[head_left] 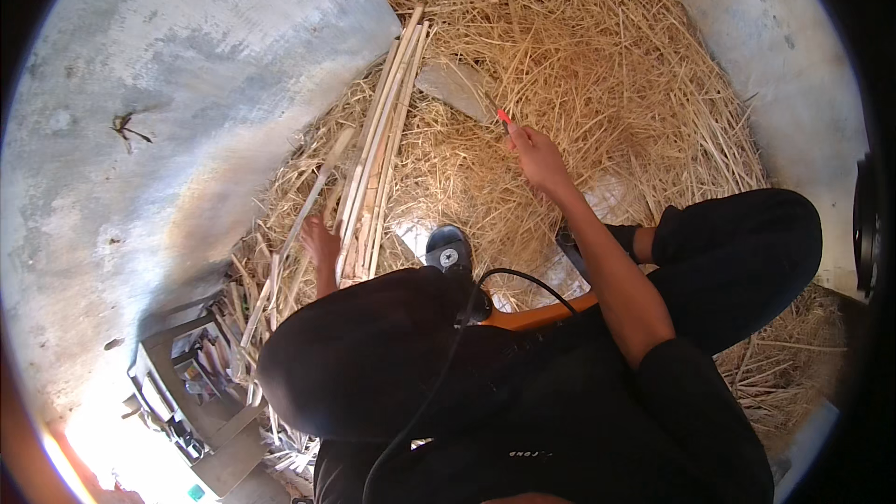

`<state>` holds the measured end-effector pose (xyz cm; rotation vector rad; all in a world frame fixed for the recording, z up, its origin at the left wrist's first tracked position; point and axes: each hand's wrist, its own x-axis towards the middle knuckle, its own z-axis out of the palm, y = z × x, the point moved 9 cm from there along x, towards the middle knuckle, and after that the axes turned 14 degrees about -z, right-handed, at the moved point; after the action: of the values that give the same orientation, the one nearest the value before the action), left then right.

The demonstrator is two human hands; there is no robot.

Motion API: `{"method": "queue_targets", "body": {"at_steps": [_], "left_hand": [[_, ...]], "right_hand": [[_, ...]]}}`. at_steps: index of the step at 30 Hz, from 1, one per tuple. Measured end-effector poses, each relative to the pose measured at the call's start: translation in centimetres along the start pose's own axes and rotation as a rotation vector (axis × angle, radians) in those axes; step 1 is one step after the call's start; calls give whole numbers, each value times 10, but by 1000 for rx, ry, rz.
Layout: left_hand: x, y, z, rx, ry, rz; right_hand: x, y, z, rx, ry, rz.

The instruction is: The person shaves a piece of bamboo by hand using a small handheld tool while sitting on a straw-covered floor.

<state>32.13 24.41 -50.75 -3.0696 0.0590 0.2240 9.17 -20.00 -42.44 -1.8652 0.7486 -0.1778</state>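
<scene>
My right hand [539, 161] is closed around a slim, dark tool with a bright red part [505, 117], held out over the straw; its exact kind is too small to tell. Down at the left, my left hand [320, 241] has its fingers curled at a long pale bamboo strip [322, 171], which slants apart from the others. Just right of that hand lies a bundle of long split bamboo strips [381, 145], pointing away from me. A flat greyish slab [455, 89] rests in the straw between the bundle and the red-ended tool.
Loose straw [597, 47] covers much of the floor. A pale wall [187, 112] rises at left, another wall [793, 65] at right. At lower left stands a grey container [201, 383] holding small things. Between my sandalled feet [450, 250] runs a black cable [448, 355] by an orange bar [532, 315].
</scene>
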Motion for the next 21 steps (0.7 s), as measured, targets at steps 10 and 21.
{"method": "queue_targets", "body": {"at_steps": [10,21], "left_hand": [[-26,-24,67,-207,129,-163],[-13,-27,65,-433,33,-47]], "right_hand": [[-5,0,2,-28,0,8],[-8,-16,6,-3,-17,-65]]}}
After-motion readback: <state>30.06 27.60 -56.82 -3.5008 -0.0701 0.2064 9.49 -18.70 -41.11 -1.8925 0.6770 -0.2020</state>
